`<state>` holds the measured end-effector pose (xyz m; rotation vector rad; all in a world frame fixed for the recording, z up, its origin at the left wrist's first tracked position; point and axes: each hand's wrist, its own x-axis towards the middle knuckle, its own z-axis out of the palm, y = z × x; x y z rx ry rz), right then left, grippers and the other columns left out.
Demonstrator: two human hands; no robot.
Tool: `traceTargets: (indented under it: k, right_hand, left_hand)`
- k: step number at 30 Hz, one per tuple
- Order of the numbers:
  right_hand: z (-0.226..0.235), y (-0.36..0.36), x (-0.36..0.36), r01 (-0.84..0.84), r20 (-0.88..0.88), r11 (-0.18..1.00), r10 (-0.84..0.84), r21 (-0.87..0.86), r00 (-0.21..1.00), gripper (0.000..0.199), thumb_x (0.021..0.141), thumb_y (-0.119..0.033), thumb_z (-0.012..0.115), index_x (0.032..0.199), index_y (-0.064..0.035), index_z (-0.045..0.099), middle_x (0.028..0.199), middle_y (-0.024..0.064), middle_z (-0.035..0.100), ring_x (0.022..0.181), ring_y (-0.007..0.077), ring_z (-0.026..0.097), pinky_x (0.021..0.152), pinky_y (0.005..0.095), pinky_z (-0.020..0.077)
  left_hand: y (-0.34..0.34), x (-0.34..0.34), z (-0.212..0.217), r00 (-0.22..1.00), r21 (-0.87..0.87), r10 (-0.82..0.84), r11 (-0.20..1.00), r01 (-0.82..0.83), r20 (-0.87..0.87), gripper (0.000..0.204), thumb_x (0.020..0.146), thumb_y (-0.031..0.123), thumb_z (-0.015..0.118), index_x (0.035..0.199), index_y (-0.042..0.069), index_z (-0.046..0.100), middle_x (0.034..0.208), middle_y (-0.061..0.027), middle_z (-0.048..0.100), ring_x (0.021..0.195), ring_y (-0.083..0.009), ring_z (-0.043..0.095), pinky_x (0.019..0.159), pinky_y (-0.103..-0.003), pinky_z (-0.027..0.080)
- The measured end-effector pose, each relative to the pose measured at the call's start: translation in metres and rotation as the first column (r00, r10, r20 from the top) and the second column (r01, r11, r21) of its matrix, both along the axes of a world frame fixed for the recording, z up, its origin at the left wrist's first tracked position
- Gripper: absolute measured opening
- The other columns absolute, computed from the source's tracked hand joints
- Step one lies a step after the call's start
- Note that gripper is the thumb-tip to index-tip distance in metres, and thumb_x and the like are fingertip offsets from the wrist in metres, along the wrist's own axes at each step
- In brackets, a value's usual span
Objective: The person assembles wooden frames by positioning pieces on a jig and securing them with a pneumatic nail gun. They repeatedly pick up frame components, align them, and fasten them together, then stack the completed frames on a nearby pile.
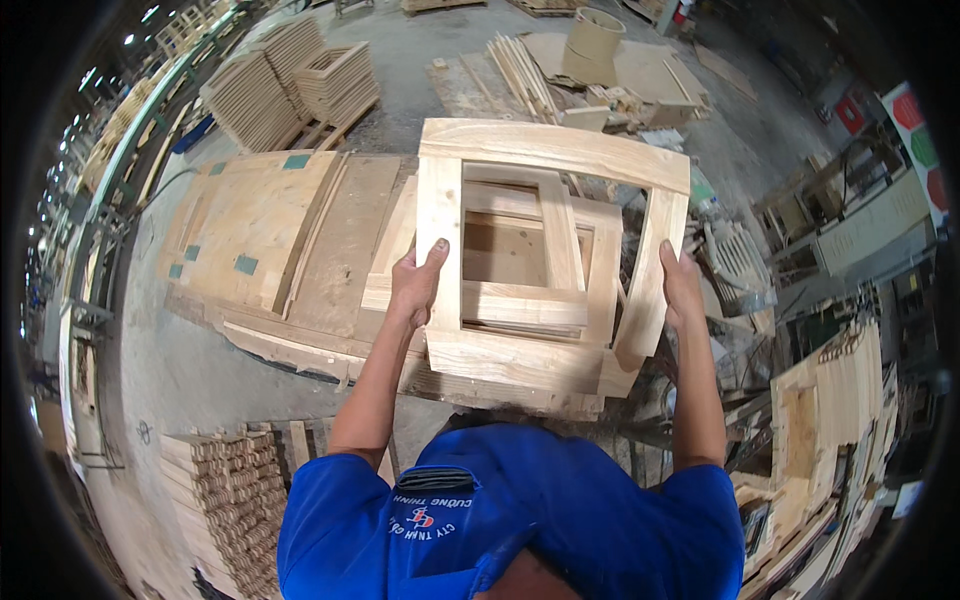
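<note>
A pale wooden frame (555,142) with a large rectangular opening is held up in front of me, above the workbench (350,250). My left hand (418,283) grips its left side piece, thumb on the near face. On the opposite side piece my right hand (682,286) is closed the same way, thumb up along the wood. Through the opening and around its edges, more wooden frames (598,270) show, lying stacked at angles on the bench. The fingers behind the side pieces are hidden.
A plywood sheet (245,225) with green patches covers the bench's left part. Stacked frames (265,90) stand on the floor at far left. A pile of wood pieces (225,500) is at lower left. Wooden panels (825,410) lean at right. A round tan drum (593,48) stands far off.
</note>
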<state>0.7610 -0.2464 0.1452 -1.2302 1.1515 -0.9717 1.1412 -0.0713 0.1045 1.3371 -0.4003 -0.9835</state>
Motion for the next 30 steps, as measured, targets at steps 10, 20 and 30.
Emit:
traceTargets:
  k: [10,20,30]
  right_hand:
    - [0.028,-0.014,0.023,0.093,-0.05,0.988,-0.099,-0.12,0.994,0.048,0.103,-0.03,0.071,0.136,0.0036,0.06,0.121,0.012,0.072,0.106,0.0198,0.067,0.093,0.035,0.0531]
    - [-0.109,-0.045,0.037,0.043,-0.358,0.996,-0.07,-0.083,0.931,0.067,0.08,-0.034,0.093,0.128,0.0036,0.065,0.121,0.0184,0.075,0.109,0.0274,0.072,0.095,0.0388,0.0555]
    - [-0.126,-0.05,0.036,0.041,-0.54,0.987,-0.118,-0.153,0.833,0.072,0.078,-0.04,0.092,0.127,0.0055,0.067,0.124,0.0213,0.074,0.117,0.0341,0.07,0.101,0.042,0.0532]
  left_hand:
    - [-0.005,0.009,0.032,0.905,0.053,-0.052,0.998,0.033,0.421,0.062,0.097,0.037,0.077,0.135,-0.006,0.053,0.114,-0.0146,0.072,0.092,-0.0174,0.067,0.082,-0.032,0.057]
    - [-0.023,-0.015,-0.013,0.567,0.652,-0.463,0.736,-0.182,0.681,0.079,0.08,0.054,0.081,0.123,-0.008,0.059,0.114,-0.0272,0.073,0.109,-0.039,0.072,0.095,-0.048,0.057]
    - [-0.029,-0.017,-0.034,0.359,0.64,-0.543,0.724,-0.259,0.759,0.074,0.076,0.058,0.082,0.11,-0.007,0.072,0.119,-0.0262,0.069,0.115,-0.0421,0.062,0.099,-0.049,0.053]
